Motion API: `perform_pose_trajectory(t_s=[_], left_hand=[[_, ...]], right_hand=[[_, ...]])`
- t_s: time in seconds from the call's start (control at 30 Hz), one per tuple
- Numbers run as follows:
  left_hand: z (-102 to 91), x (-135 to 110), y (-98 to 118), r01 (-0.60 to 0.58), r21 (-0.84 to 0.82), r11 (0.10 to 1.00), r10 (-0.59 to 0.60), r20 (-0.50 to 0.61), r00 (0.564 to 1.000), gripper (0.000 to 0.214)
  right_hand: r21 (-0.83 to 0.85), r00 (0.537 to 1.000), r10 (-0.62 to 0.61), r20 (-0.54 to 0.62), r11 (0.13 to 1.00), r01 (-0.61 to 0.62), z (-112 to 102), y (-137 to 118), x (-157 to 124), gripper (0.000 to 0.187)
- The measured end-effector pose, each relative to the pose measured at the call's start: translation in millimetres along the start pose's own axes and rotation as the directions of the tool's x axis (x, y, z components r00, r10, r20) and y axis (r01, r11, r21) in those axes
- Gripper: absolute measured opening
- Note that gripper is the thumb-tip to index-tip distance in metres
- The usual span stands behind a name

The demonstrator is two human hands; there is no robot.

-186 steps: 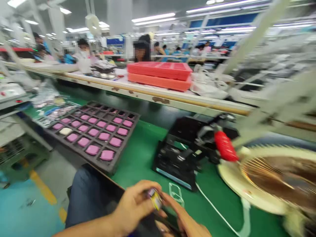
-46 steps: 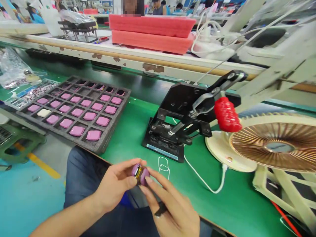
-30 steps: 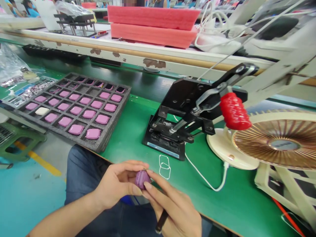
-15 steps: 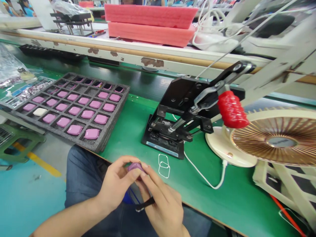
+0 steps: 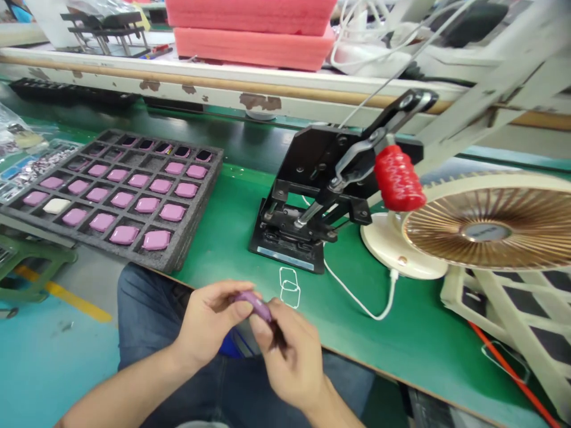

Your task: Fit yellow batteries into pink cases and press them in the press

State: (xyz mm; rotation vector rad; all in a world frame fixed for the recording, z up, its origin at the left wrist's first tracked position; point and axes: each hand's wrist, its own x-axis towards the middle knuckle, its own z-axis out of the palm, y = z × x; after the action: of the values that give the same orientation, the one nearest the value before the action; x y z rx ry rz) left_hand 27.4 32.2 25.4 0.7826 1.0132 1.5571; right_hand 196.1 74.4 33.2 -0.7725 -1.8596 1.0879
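Between my left hand (image 5: 207, 321) and my right hand (image 5: 285, 356) I hold a small purple silicone case (image 5: 254, 304), seen edge-on. The fingers of both hands pinch it from either side, and its underside is hidden. Up to the left of my hands lies a dark grey foam tray (image 5: 200, 199) holding several pink silicone cases (image 5: 156, 240) in rows, plus one white piece (image 5: 56, 205). Some pockets at the tray's far end look dark, with no pink piece in them.
A black bench press (image 5: 312, 178) with a red handle grip (image 5: 398, 178) stands on the green mat (image 5: 223, 238) to my right. Beyond it is a cream desk fan (image 5: 486, 232). A white cable (image 5: 357, 294) runs past a white outline (image 5: 289, 288) on the mat. Pink foam sheets (image 5: 250, 35) sit on the shelf behind.
The purple case has turned in my fingers, from face-on to edge-on. My hands have rolled around it. The whole scene has shifted slightly left and up as my head moved.
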Motion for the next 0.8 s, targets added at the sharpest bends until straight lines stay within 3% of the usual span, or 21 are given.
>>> perform_pose_trajectory(t_s=[0.03, 0.1, 0.17, 0.2, 0.27, 0.3, 0.33, 0.4, 0.43, 0.47, 0.5, 0.53, 0.6, 0.67, 0.73, 0.8], left_hand=[[-1.6, 2, 2, -0.060, 0.133, 0.989, 0.054, 0.046, 0.997, 0.032], [-5.8, 9, 9, -0.273, 0.379, 0.884, 0.202, 0.215, 0.955, 0.050], [-10.5, 17, 17, -0.518, 0.500, 0.694, 0.321, 0.429, 0.844, 0.054], [-12.7, 20, 20, -0.616, 0.517, 0.594, 0.352, 0.522, 0.777, 0.051], [-15.9, 26, 27, -0.748, 0.508, 0.427, 0.358, 0.664, 0.656, 0.045], [-16.7, 29, 30, -0.781, 0.506, 0.365, 0.348, 0.704, 0.619, 0.044], [-17.0, 31, 32, -0.794, 0.512, 0.327, 0.339, 0.721, 0.604, 0.043], [-15.2, 36, 34, -0.768, 0.538, 0.347, 0.340, 0.691, 0.638, 0.034], [-12.8, 40, 35, -0.734, 0.552, 0.394, 0.347, 0.650, 0.676, 0.029], [-9.4, 44, 34, -0.694, 0.561, 0.451, 0.356, 0.600, 0.716, 0.024], [-4.9, 50, 32, -0.658, 0.560, 0.504, 0.365, 0.552, 0.750, 0.019], [0.5, 57, 29, -0.630, 0.561, 0.537, 0.370, 0.515, 0.774, 0.016], [12.6, 73, 20, -0.607, 0.584, 0.539, 0.359, 0.493, 0.793, 0.015], [23.3, 89, 8, -0.618, 0.608, 0.498, 0.318, 0.535, 0.783, 0.015], [29.4, 104, -4, -0.639, 0.617, 0.459, 0.263, 0.592, 0.762, 0.011], [29.9, 113, -14, -0.663, 0.609, 0.435, 0.221, 0.642, 0.734, 0.007]], right_hand=[[0.169, 0.985, 0.172, 0.021, 0.970, -0.173, -1, 0, 0, 0.035], [0.488, 0.867, 0.474, 0.153, 0.727, -0.483, -3, 0, 1, 0.047], [0.647, 0.750, 0.597, 0.286, 0.457, -0.611, -3, 2, 1, 0.053], [0.673, 0.719, 0.618, 0.319, 0.387, -0.630, -3, 3, 1, 0.054], [0.653, 0.692, 0.624, 0.363, 0.359, -0.667, -2, 5, -2, 0.059], [0.602, 0.693, 0.617, 0.373, 0.407, -0.687, -3, 6, -3, 0.062], [0.524, 0.718, 0.605, 0.343, 0.512, -0.681, -7, 5, -4, 0.065], [0.254, 0.857, 0.498, 0.133, 0.818, -0.516, -23, 1, -1, 0.065], [0.060, 0.931, 0.364, -0.025, 0.930, -0.362, -36, -5, 4, 0.060], [-0.145, 0.968, 0.169, -0.186, 0.970, -0.198, -51, -11, 13, 0.050], [-0.334, 0.948, -0.060, -0.311, 0.941, -0.050, -66, -19, 24, 0.039], [-0.496, 0.886, -0.276, -0.373, 0.866, 0.061, -82, -27, 38, 0.031], [-0.726, 0.738, -0.596, -0.315, 0.653, 0.217, -106, -41, 71, 0.030], [-0.821, 0.694, -0.713, -0.101, 0.453, 0.347, -120, -46, 104, 0.040], [-0.818, 0.686, -0.724, 0.067, 0.354, 0.453, -123, -42, 130, 0.042], [-0.803, 0.634, -0.762, 0.134, 0.292, 0.520, -122, -38, 146, 0.036]])
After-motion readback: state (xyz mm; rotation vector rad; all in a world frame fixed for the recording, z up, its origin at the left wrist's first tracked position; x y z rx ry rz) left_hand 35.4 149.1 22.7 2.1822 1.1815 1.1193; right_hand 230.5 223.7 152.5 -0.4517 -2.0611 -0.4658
